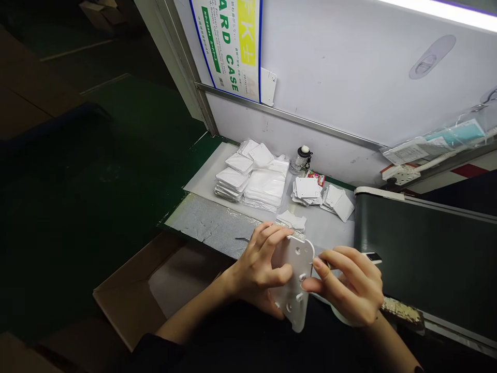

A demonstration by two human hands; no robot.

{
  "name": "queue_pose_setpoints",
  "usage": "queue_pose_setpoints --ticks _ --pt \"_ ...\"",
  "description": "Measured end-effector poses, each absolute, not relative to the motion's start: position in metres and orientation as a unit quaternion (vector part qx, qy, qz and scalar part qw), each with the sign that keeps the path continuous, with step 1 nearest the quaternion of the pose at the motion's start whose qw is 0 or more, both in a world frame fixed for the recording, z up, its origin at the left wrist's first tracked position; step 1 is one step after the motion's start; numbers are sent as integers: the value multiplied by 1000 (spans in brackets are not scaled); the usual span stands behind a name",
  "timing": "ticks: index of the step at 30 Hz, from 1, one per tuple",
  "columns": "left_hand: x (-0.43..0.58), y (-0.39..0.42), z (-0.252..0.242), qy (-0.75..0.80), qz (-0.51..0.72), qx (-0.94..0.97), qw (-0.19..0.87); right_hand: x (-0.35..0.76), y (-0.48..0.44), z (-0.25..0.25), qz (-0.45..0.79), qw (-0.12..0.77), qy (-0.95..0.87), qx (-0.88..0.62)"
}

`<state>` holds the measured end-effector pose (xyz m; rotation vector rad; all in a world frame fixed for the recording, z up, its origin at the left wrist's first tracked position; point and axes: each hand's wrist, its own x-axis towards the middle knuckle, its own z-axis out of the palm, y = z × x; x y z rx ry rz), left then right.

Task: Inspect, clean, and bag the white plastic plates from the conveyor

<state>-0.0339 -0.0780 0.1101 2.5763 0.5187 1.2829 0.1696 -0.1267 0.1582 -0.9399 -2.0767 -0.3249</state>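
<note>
My left hand (258, 264) grips a white moulded plastic plate (295, 280) with several round holes and small raised pegs. The plate stands tilted, and its lower end hangs past the bench edge. My right hand (351, 285) is at the plate's right edge, with its thumb and fingers pinched on a thin object. A small tool with a black end (373, 257) shows behind these fingers, but my hand hides most of it. A white ring-shaped object (341, 317), perhaps a tape roll, lies under my right hand.
Bagged stacks of white cards (252, 178) lie on a white sheet, with loose cards (322, 197) to their right. A small bottle (303, 158) stands by the wall. A grey mat (209, 225) holds a thin metal pick (243, 239). An open cardboard box (132, 292) sits lower left, a dark conveyor belt (427, 259) right.
</note>
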Motion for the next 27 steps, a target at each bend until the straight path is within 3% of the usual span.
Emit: queue_pose_setpoints --ticks 15,27 --pt "-34 -66 116 250 426 863 109 164 -136 165 -114 371 -854 -345" --pt "-25 -75 119 367 372 822 226 169 -140 156 -202 331 -850 -355"
